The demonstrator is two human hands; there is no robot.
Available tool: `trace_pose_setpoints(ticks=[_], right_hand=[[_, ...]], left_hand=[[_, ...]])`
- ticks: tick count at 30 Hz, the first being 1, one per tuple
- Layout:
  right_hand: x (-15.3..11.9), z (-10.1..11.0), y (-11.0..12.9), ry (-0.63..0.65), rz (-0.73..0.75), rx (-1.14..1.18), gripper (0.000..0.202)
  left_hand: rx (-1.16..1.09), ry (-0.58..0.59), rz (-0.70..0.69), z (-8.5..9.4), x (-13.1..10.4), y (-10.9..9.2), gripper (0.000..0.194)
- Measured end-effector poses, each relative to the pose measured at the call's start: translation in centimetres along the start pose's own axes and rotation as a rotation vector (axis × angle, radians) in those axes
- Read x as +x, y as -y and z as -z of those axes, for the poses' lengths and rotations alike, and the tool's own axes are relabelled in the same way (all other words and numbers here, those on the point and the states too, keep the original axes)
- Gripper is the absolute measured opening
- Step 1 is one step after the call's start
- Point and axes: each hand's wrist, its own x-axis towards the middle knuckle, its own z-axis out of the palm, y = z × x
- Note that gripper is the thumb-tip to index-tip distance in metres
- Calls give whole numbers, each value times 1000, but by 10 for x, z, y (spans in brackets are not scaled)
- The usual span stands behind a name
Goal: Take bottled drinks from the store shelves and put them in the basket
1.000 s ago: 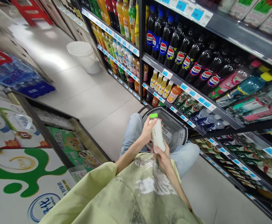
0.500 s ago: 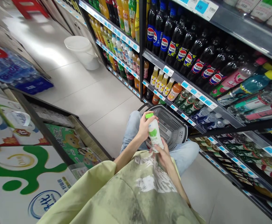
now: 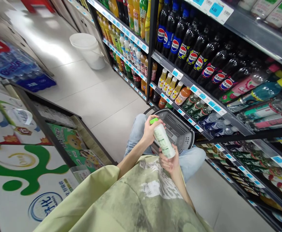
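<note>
A white plastic bottle with a green cap is held tilted above my lap, its side with small green print facing up. My left hand grips it near the cap, fingers wrapped round the neck. Around the base, my right hand is closed with its fingers under and beside the bottle. Just beyond the bottle, between my knees, stands a grey shopping basket; the bottle and my hands cover part of its inside.
Shelves of drinks with a price-tag rail rise at the right, holding cola bottles and small juice bottles. A white bucket stands on the floor ahead. Left are drink cartons and packs of bottled water.
The bottle has been turned about its length, so the small print shows instead of the big green picture. My right hand has shifted round its base.
</note>
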Motion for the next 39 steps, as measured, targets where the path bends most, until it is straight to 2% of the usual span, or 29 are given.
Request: trace_pose_setpoints(ticks=[1,3,5,7,9,11,13,16,18,21,24,27,30,34,36,39], right_hand=[[1,-3,0,-50,6,-20,65],[3,-11,-2,-229,77,-130,59],[5,-20,-4,-459,227,-330,57],[7,-26,-6,-657,373,-548,64],[6,-27,-5,-721,415,-669,66],[2,-25,-2,-642,352,-620,54],[-2,-20,3,-471,209,-437,49],[-3,-6,7,-203,18,-128,63],[-2,5,6,-79,-17,-3,65],[-3,22,0,-29,-14,76,62],[-11,33,-6,-118,-6,88,58],[-22,40,-10,-292,47,53,57],[-37,54,-7,-551,144,-140,55],[-75,95,11,-1077,428,-724,54],[-95,122,22,-1338,537,-1077,51],[-113,159,31,-1584,623,-1481,38]], left_hand=[[3,-1,1,0,0,0,42],[21,-18,-4,2,2,2,43],[61,-52,-23,5,5,6,44],[100,-93,-38,8,7,9,45],[118,-124,-32,10,8,12,46],[116,-142,-10,11,8,13,46],[115,-142,-1,11,8,12,45],[188,-89,-10,14,9,10,40],[315,-24,-23,20,11,10,34],[589,90,-57,37,15,11,28],[809,198,-65,55,15,10,28],[930,236,-6,66,9,11,29],[1056,159,18,68,2,19,29],[1166,48,-94,71,4,48,28],[1146,-4,-42,77,14,68,26],[1132,-90,60,92,37,99,22]])
